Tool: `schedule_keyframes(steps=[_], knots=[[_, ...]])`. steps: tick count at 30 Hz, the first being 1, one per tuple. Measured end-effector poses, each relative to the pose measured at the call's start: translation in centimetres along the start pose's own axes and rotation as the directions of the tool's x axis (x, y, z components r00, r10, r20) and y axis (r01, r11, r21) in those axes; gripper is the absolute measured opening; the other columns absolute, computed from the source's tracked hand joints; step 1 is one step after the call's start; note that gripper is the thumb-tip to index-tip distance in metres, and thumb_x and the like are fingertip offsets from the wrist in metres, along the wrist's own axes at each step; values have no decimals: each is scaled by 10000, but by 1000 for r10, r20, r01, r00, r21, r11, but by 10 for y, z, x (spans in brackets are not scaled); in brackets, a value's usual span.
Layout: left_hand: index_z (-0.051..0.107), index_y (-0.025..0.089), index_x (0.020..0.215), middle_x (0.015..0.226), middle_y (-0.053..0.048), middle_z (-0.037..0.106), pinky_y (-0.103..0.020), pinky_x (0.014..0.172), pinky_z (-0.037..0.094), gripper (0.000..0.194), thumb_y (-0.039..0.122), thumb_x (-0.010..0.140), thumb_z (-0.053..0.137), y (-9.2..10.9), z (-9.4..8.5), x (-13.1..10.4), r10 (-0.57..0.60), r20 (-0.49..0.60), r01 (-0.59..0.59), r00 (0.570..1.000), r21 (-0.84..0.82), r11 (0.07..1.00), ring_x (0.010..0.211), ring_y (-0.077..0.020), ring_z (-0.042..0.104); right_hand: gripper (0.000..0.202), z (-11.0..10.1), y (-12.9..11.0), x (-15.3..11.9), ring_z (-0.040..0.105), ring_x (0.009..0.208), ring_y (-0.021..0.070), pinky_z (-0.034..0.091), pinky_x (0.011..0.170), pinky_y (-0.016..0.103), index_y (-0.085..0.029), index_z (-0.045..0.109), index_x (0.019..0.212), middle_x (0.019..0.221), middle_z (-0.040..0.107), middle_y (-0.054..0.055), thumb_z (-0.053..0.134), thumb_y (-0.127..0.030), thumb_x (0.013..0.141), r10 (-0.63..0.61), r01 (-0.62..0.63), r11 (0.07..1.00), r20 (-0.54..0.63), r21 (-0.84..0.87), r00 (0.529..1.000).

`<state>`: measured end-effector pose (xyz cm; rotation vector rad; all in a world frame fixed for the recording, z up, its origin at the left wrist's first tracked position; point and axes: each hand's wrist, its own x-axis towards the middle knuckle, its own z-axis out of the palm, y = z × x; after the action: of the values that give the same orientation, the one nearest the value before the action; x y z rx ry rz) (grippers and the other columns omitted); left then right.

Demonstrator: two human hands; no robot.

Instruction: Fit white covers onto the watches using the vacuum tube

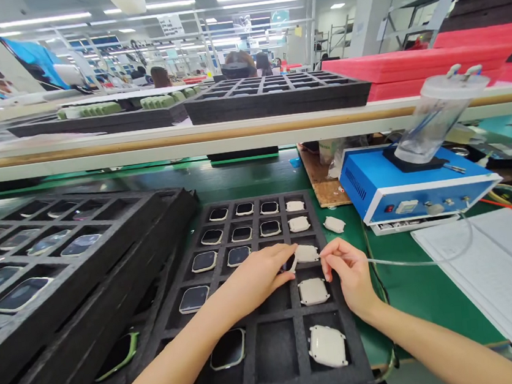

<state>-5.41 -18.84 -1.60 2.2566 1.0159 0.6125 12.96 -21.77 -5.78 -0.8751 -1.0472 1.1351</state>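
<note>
A black foam tray (275, 351) lies in front of me, with watch parts in its compartments. My left hand (265, 274) reaches over the middle, its fingers and thumb closed on a dark-faced smartwatch (290, 264) with a pale frame. Right beside it sits a white watch case (307, 253) in the right column. My right hand (346, 271) pinches the end of a thin clear tube (403, 263), its tip at this case's right edge. More white cases fill that column, such as the nearest case (328, 345). Dark-faced watches (228, 348) occupy columns to the left.
A loose white case (334, 224) rests on the green bench (254, 180) beside the tray. Behind stands a blue control box (416, 180) carrying a clear cylinder (437, 122). Stacked foam trays (58, 325) crowd the left; papers (499, 257) lie right. A shelf (149, 148) spans the back.
</note>
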Motion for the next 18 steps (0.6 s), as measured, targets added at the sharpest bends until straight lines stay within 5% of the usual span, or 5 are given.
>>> schedule_keyframes(steps=[2, 6, 10, 18], knots=[[543, 226, 1199, 1223, -104, 583, -401, 908, 424, 453, 252, 756, 631, 2, 8, 3, -90, -49, 74, 995, -266, 961, 1102, -270, 538, 82, 0, -1, 0, 426, 408, 87, 338, 407, 214, -170, 529, 651, 476, 488, -44, 541, -193, 729, -7, 7, 1000, 2, -4, 1000], [569, 163, 1119, 1115, -101, 637, -374, 911, 435, 385, 201, 745, 648, 2, 23, 12, -191, 24, 148, 981, -729, 668, 1022, -223, 589, 89, 1, -1, -1, 424, 405, 89, 341, 405, 216, -173, 525, 646, 469, 488, -46, 542, -201, 728, -30, 30, 1000, 2, -4, 1000], [603, 157, 1017, 1105, -85, 629, -357, 917, 422, 324, 155, 704, 690, 0, 30, 16, -203, 90, 190, 975, -815, 548, 1004, -206, 588, 80, 2, -2, -1, 433, 423, 92, 344, 417, 219, -174, 528, 656, 486, 502, -40, 534, -196, 732, -28, 27, 1000, -20, -15, 999], [598, 159, 930, 1034, -67, 640, -356, 895, 420, 275, 128, 680, 708, -6, 30, 17, -213, 89, 191, 973, -831, 523, 980, -205, 589, 88, -2, 0, -1, 447, 465, 97, 343, 437, 224, -170, 549, 672, 520, 511, -28, 506, -152, 747, -9, 10, 999, 20, -52, 1000]])
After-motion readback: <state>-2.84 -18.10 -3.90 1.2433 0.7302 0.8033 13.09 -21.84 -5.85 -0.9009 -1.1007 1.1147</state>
